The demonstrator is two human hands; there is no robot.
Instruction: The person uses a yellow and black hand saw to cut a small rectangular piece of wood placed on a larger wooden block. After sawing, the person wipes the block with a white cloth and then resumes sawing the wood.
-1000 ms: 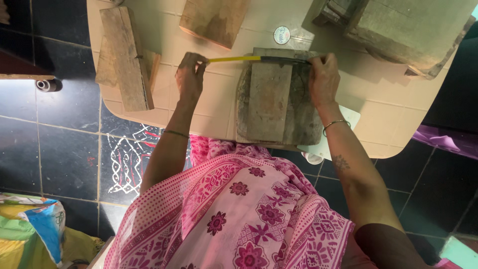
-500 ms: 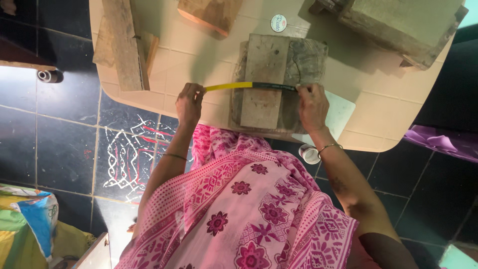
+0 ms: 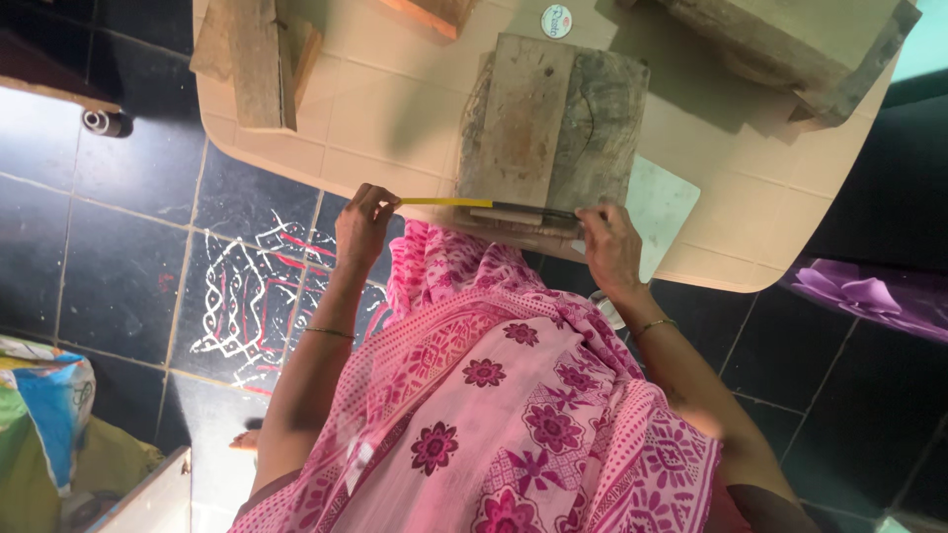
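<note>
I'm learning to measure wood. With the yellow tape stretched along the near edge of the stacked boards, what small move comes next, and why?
Probably read the tape at the left hand: the right hand pins its other end on the wooden boards, and it looks taut.

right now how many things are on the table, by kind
wood pieces: 5 (stacked slab with plank on it, planks at the far left, block at the top edge, big block at the right)
yellow tape measure: 1, stretched between left hand and right hand
round sticker: 1
total: 7
</note>
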